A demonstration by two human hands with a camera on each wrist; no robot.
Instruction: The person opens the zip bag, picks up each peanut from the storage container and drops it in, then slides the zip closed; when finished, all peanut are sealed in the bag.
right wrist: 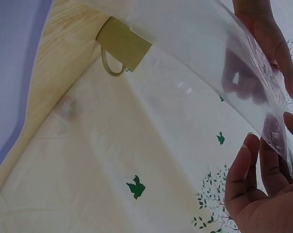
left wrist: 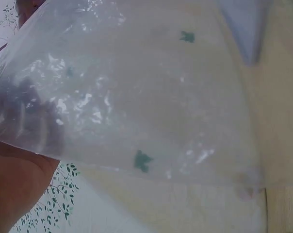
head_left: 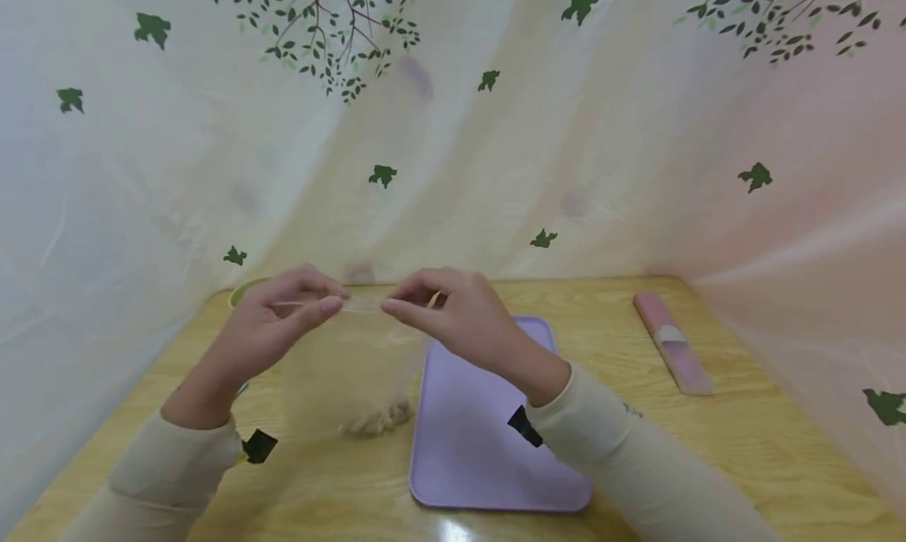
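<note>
A clear plastic bag [head_left: 322,369] hangs upright between my hands, its top edge raised over the table. My left hand [head_left: 286,318] pinches that edge on the left, thumb toward me. On the right, my right hand [head_left: 460,318] pinches the same edge between thumb and fingers, a short stretch from the left fingertips. Several small pale beige lumps [head_left: 378,422] show at the bag's bottom; their kind is unclear. In the left wrist view the bag [left wrist: 151,107] fills most of the picture, with left fingers visible through the film. The right hand [right wrist: 268,189] holds the bag's edge in the right wrist view.
A lilac tray [head_left: 481,447] lies on the wood-grain table [head_left: 333,495], partly under my right forearm. A pink case [head_left: 672,343] is on the right. Behind my left hand stands a yellowish mug [right wrist: 124,43]. Patterned curtain [head_left: 453,133] surrounds the table's back and sides.
</note>
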